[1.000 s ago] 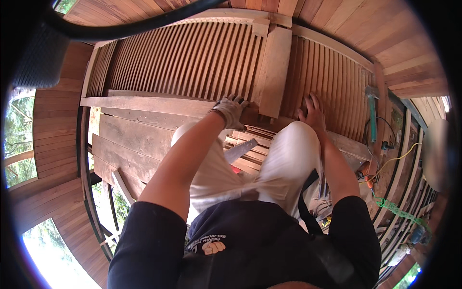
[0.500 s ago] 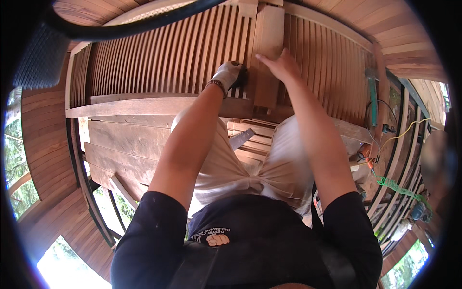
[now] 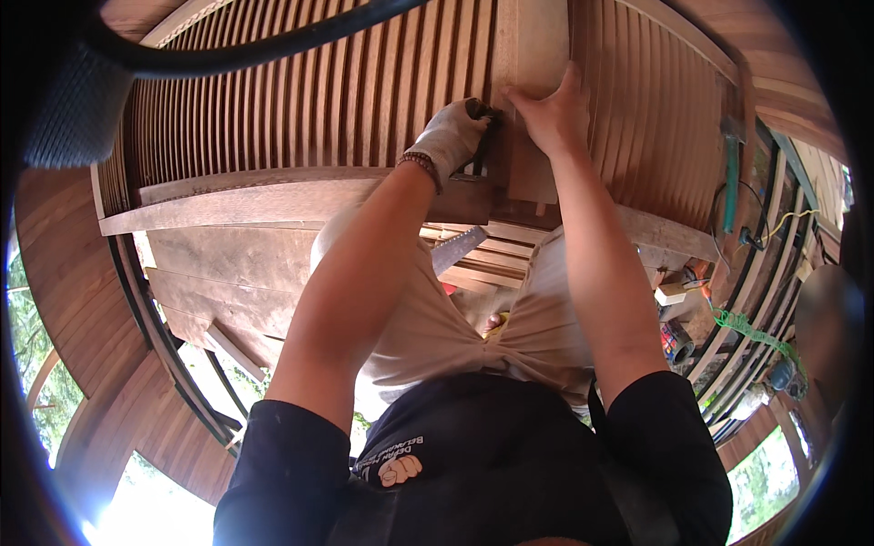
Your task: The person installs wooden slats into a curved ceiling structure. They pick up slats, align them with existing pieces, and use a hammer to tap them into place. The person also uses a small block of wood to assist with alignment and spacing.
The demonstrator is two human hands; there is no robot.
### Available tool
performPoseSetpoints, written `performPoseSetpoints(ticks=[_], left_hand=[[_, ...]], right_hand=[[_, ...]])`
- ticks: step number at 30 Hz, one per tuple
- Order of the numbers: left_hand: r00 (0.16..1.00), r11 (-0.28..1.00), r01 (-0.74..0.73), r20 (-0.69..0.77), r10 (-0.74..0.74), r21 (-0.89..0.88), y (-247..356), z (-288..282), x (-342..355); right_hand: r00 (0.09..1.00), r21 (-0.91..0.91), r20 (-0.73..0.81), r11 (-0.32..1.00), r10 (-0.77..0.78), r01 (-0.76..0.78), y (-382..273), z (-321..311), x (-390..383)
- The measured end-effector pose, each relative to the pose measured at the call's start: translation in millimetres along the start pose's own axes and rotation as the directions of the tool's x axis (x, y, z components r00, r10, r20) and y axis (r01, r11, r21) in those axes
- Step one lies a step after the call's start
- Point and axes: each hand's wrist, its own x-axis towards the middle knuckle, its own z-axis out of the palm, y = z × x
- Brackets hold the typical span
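Note:
My left hand, in a pale glove with dark finger parts, is closed at the left edge of a wide wooden plank. Whatever it may hold is hidden among the dark fingers. Bare, my right hand rests on that plank, thumb stretched left and fingers pointing up along its right side. The plank lies across a panel of narrow wooden slats, which continues on both sides. Below the hands, a handsaw blade shows between my legs.
A wooden rail runs along the panel's near edge, with broad boards below it at left. A green-handled hammer lies at right. Nearby are a yellow cord and a coiled green cord. A dark strap crosses the upper left.
The view has shifted, so the panel and plank sit higher and the plank further right. Both hands stay at the plank; my right thumb and fingers now lie closer against it.

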Motion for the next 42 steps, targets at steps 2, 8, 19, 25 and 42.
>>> performPoseSetpoints(ticks=[2,8,19,25,42], left_hand=[[0.996,0.997,0.071,0.051,-0.070,-0.030,12.7,-0.2,-6.5],[0.993,0.993,-0.017,0.115,0.031,-0.120,-16.4,19.3,7.2],[0.968,0.877,-0.168,0.091,0.233,-0.451,-75.2,30.6,27.5],[0.988,0.799,-0.052,0.084,0.127,-0.599,-40.3,18.7,-7.9],[0.971,0.934,-0.047,-0.234,-0.040,-0.354,-12.3,-72.5,-116.3]], right_hand=[[1.000,0.007,0.011,1.000,0.003,-0.003,5.8,-3.4,-0.3],[0.997,-0.009,0.030,0.997,0.076,-0.076,-4.0,-7.0,-5.7],[0.990,0.093,0.080,0.988,0.117,-0.124,-14.1,-14.9,-4.4],[0.993,0.194,0.114,0.981,0.004,-0.027,32.4,-30.2,24.0],[0.985,0.396,0.174,0.914,0.019,-0.088,-31.9,-41.2,-14.9]])
